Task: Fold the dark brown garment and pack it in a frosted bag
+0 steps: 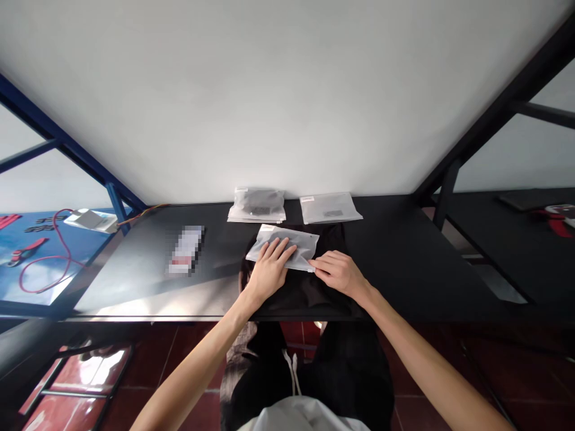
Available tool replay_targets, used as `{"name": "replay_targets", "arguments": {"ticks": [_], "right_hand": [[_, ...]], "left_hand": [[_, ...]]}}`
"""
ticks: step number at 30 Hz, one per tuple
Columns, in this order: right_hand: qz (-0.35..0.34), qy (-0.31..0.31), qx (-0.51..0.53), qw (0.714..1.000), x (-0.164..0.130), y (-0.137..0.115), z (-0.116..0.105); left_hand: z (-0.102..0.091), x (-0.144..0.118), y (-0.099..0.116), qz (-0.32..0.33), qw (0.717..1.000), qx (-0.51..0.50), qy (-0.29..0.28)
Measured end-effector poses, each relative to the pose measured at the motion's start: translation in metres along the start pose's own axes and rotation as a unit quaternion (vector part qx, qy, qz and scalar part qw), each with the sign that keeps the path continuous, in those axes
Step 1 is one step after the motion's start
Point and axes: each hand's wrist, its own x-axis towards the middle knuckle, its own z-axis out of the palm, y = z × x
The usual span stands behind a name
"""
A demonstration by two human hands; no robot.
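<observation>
A frosted plastic zip bag [291, 240] with something dark inside lies on a black cloth [314, 287] at the near edge of a black table [395, 263]. My left hand [269, 268] rests flat on the bag, fingers spread. My right hand [338, 270] pinches the bag's near right corner, at its zip edge. Farther back, by the wall, lie a stack of similar filled bags [257, 205] and one more single bag [330, 208].
A blurred-out small flat item [185, 250] lies on the table to the left. A blue table [27, 257] at far left holds red cables [54, 251] and a white box [90, 219]. A black table [521, 239] stands to the right. The white wall is close behind.
</observation>
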Motion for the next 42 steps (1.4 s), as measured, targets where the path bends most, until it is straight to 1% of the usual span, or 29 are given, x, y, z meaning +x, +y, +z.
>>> {"name": "replay_targets", "arguments": {"ticks": [3, 7, 9, 12, 14, 16, 19, 23, 26, 32, 38, 42], "right_hand": [[0.015, 0.007, 0.002, 1.0, -0.001, -0.002, 0.001], [0.023, 0.022, 0.007, 0.999, -0.002, -0.002, 0.002], [0.023, 0.023, 0.006, 0.999, -0.001, -0.002, 0.002], [0.015, 0.026, 0.003, 1.0, -0.001, -0.003, 0.0], [0.004, 0.036, 0.0, 0.999, -0.001, -0.003, -0.001], [-0.006, 0.051, -0.005, 0.999, -0.001, -0.004, -0.001], [-0.024, 0.083, -0.008, 0.996, -0.001, -0.003, 0.0], [-0.043, 0.121, -0.006, 0.992, -0.002, -0.003, 0.003], [-0.04, 0.135, -0.008, 0.99, -0.003, -0.003, 0.004], [-0.042, 0.137, -0.001, 0.99, -0.004, 0.0, 0.003], [-0.026, 0.14, -0.004, 0.99, -0.005, 0.001, 0.005], [-0.036, 0.155, -0.008, 0.987, -0.003, -0.001, 0.004]], "left_hand": [[-0.003, 0.0, 0.003, 0.007, 1.0, -0.011, 0.02], [-0.008, 0.002, 0.009, 0.068, 0.996, -0.036, 0.045], [-0.01, 0.003, 0.014, 0.091, 0.994, -0.038, 0.041], [-0.011, 0.007, 0.022, 0.109, 0.993, -0.024, 0.024], [-0.009, 0.009, 0.026, 0.123, 0.992, -0.011, 0.028], [-0.007, 0.011, 0.027, 0.14, 0.989, -0.001, 0.047], [-0.004, 0.014, 0.024, 0.175, 0.98, 0.012, 0.097], [-0.004, 0.013, 0.015, 0.21, 0.964, 0.023, 0.164], [-0.009, 0.009, 0.005, 0.212, 0.959, 0.03, 0.186], [-0.027, -0.006, -0.021, 0.188, 0.963, 0.059, 0.186], [-0.043, -0.026, -0.051, 0.117, 0.974, 0.101, 0.168], [-0.054, -0.037, -0.07, 0.102, 0.971, 0.113, 0.185]]}}
